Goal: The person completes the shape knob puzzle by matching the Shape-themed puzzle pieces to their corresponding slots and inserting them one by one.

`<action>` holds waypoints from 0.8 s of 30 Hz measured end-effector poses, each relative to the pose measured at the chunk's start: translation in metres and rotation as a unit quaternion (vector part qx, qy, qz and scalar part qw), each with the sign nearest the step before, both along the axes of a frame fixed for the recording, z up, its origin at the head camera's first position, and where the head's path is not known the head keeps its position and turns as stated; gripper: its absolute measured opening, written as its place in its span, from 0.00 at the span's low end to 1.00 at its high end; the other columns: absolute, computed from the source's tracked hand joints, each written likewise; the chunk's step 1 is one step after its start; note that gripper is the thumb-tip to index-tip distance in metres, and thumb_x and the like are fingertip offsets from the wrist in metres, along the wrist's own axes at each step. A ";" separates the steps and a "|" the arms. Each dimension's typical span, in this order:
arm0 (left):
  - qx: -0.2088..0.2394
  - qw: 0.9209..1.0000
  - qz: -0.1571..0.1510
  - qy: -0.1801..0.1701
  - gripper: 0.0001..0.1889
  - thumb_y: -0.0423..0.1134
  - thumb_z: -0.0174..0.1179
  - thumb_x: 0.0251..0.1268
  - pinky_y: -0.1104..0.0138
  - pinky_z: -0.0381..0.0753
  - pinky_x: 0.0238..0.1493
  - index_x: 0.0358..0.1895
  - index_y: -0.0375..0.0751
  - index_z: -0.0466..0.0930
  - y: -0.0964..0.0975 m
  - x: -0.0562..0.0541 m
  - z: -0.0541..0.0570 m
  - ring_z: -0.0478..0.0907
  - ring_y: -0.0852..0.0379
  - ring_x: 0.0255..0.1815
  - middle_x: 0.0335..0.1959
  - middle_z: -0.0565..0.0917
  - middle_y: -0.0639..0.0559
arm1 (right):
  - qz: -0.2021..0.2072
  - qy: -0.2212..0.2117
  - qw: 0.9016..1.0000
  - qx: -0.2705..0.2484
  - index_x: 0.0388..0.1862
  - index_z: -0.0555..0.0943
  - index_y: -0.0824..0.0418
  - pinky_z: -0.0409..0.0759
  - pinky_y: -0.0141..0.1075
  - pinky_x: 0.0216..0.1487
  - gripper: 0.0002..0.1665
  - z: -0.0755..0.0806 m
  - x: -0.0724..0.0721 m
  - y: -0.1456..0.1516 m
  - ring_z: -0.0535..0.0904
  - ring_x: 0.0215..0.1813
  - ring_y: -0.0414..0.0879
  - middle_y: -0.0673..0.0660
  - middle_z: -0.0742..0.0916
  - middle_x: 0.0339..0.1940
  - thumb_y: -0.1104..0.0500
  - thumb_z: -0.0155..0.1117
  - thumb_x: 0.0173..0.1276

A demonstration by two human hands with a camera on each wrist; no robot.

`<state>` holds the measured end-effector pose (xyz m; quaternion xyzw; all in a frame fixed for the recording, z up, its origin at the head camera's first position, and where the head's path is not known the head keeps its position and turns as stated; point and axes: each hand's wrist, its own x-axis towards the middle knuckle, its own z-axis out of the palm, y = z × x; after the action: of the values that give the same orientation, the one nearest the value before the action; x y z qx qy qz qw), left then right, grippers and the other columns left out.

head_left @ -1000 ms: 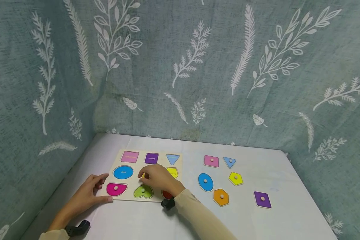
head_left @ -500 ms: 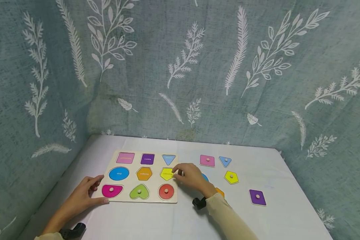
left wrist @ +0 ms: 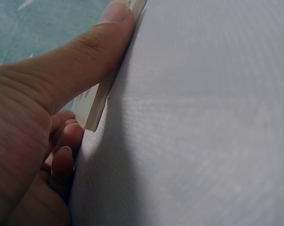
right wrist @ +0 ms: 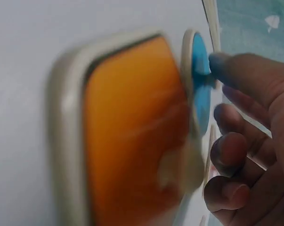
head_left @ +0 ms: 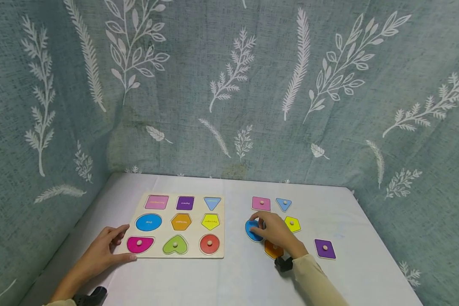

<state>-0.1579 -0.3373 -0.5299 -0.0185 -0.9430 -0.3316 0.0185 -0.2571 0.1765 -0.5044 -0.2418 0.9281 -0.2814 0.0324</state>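
My left hand holds the near left corner of a wooden shape puzzle board, its thumb along the front edge and its fingers at the left side. Semicircle, heart and red circle pieces with knobs sit in the board's front row. To the right of the board, my right hand pinches the small knob of the blue oval puzzle piece. Just in front of that hand, an orange hexagon piece is partly covered by it in the head view.
Further back on the white table lie a pink rectangle piece and a light blue triangle piece. A yellow pentagon piece is beyond the right hand, a purple square piece farther right. Patterned cloth hangs behind.
My right hand has moved right, from over the board to the blue oval piece, and taken its knob. The left hand keeps its place at the board's corner.
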 end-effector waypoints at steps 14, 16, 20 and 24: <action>0.002 1.000 0.003 -0.008 0.55 0.55 0.83 0.43 0.66 0.74 0.36 0.72 0.28 0.68 0.001 0.001 0.005 0.67 0.48 0.44 0.42 0.68 0.44 | 0.019 -0.007 0.999 -0.027 0.42 0.87 0.50 0.76 0.33 0.33 0.07 -0.007 -0.001 0.017 0.74 0.31 0.38 0.41 0.78 0.26 0.50 0.73 0.70; 0.004 1.000 0.003 -0.008 0.54 0.55 0.83 0.44 0.67 0.74 0.35 0.72 0.28 0.68 0.001 0.002 0.005 0.67 0.48 0.44 0.42 0.68 0.44 | 0.019 -0.011 0.999 -0.032 0.42 0.87 0.50 0.77 0.33 0.32 0.07 -0.007 -0.001 0.016 0.74 0.30 0.38 0.41 0.78 0.26 0.50 0.72 0.70; 0.004 1.000 0.004 -0.011 0.55 0.56 0.83 0.44 0.67 0.74 0.37 0.72 0.28 0.67 0.003 0.002 0.006 0.67 0.48 0.44 0.43 0.68 0.43 | 0.014 -0.009 0.999 -0.037 0.39 0.86 0.49 0.76 0.33 0.30 0.06 -0.009 -0.003 0.016 0.74 0.29 0.38 0.42 0.77 0.25 0.50 0.72 0.70; 0.003 1.000 0.005 -0.013 0.55 0.56 0.82 0.45 0.67 0.75 0.39 0.73 0.28 0.67 0.004 0.002 0.006 0.68 0.48 0.45 0.45 0.69 0.43 | 0.011 -0.008 0.999 -0.030 0.37 0.86 0.50 0.75 0.33 0.29 0.06 -0.012 -0.003 0.015 0.74 0.28 0.38 0.42 0.77 0.24 0.50 0.72 0.71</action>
<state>-0.1557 -0.3335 -0.5234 -0.0091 -0.9423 -0.3344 0.0076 -0.2599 0.1912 -0.5164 -0.2501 0.9164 -0.3104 0.0359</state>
